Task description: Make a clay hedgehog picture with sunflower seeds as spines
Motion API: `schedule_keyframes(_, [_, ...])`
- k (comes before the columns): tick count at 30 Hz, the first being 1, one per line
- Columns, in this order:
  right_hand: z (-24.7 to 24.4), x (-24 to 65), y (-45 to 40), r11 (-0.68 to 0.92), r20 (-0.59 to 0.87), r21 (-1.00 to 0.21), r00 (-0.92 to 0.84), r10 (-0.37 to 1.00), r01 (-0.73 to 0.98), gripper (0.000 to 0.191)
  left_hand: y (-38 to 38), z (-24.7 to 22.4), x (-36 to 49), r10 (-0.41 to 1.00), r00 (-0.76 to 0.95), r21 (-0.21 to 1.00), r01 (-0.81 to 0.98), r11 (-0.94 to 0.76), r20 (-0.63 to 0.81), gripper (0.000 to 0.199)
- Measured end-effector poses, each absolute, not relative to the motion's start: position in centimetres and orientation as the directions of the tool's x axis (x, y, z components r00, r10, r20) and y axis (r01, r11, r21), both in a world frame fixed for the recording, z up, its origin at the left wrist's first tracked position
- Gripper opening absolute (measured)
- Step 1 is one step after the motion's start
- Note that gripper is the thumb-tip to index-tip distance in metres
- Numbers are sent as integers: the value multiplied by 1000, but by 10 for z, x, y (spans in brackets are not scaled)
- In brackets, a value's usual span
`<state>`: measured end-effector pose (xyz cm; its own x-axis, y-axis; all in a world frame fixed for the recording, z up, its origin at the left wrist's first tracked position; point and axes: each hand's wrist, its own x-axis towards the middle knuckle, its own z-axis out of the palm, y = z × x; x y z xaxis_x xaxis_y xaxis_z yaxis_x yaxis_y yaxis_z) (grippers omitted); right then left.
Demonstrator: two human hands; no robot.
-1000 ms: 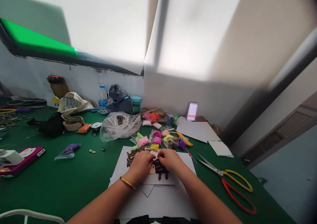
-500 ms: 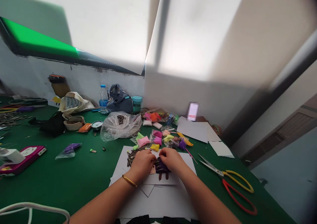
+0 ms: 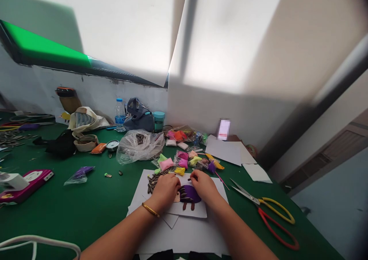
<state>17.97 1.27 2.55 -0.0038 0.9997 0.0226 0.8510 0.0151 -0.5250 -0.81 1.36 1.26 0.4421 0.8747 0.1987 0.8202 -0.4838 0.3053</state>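
Observation:
A flat clay hedgehog lies on white paper (image 3: 198, 213). It has a purple body (image 3: 194, 194), a peach face and two brown legs, with several striped sunflower seeds set in its left part. Just above the body, my right hand (image 3: 202, 185) pinches a sunflower seed (image 3: 189, 179) between thumb and fingertips. My left hand (image 3: 166, 187) rests beside the face with its fingers drawn together; whatever they may hold is hidden. Behind that hand is a pile of sunflower seeds (image 3: 152, 181), partly covered by it.
Bags of coloured clay (image 3: 184, 160) and a plastic bag of seeds (image 3: 140, 147) lie beyond the paper. Large scissors (image 3: 258, 201) lie partly open at right. At left are a magenta device (image 3: 34, 183) and a purple clay packet (image 3: 80, 173). A phone (image 3: 224, 129) stands at the back.
My right hand has lifted up and slightly right off the purple body, uncovering more of it, and a seed now shows in its pinch. My left hand has hardly moved.

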Motion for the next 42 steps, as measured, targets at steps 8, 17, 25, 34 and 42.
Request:
schedule_keyframes(8, [16, 184, 11, 16, 27, -552, -1, 1000, 834, 21, 13, 14, -10, 856, 476, 319, 794, -517, 203, 14])
schedule_keyframes(17, [10, 183, 11, 132, 134, -555, -68, 989, 821, 27, 16, 10, -10, 856, 470, 335, 788, -517, 214, 13])
schedule_keyframes(25, [14, 176, 6, 345, 192, -642, -293, 937, 684, 21, 15, 9, -9, 875, 425, 346, 805, -482, 231, 11])
schedule_keyframes(34, [15, 171, 11, 334, 221, -660, -251, 942, 673, 11, 14, 12, -11, 878, 404, 393, 786, -476, 257, 13])
schedule_keyframes(42, [19, 167, 7, 258, 217, -601, -157, 964, 756, 12, 12, 9, -25, 894, 389, 395, 803, -447, 221, 20])
